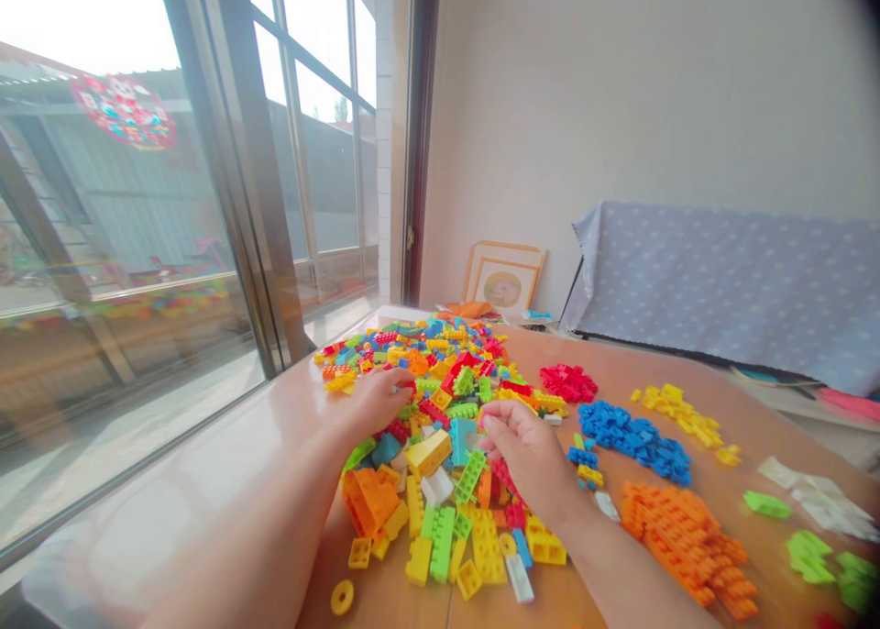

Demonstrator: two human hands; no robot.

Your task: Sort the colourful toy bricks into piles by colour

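Observation:
A large mixed heap of toy bricks [430,450] in many colours runs along the middle of the table. My left hand [378,398] reaches over the heap's left side, its fingers curled beside red and orange bricks; whether it grips one is hard to see. At the heap's right side is my right hand [523,446], thumb and fingertips pinched together near a light-blue brick [462,440]. Something small and pinkish shows at its fingertips, too small to name. An orange block [369,501] and a yellow block [429,453] lie between the forearms.
Sorted piles lie to the right: red [567,383], blue [636,440], yellow [687,413], orange [687,546] and green bricks [809,557]. A crumpled white wrapper [818,496] sits at the far right. A window stands left; a polka-dot cloth [729,290] hangs behind.

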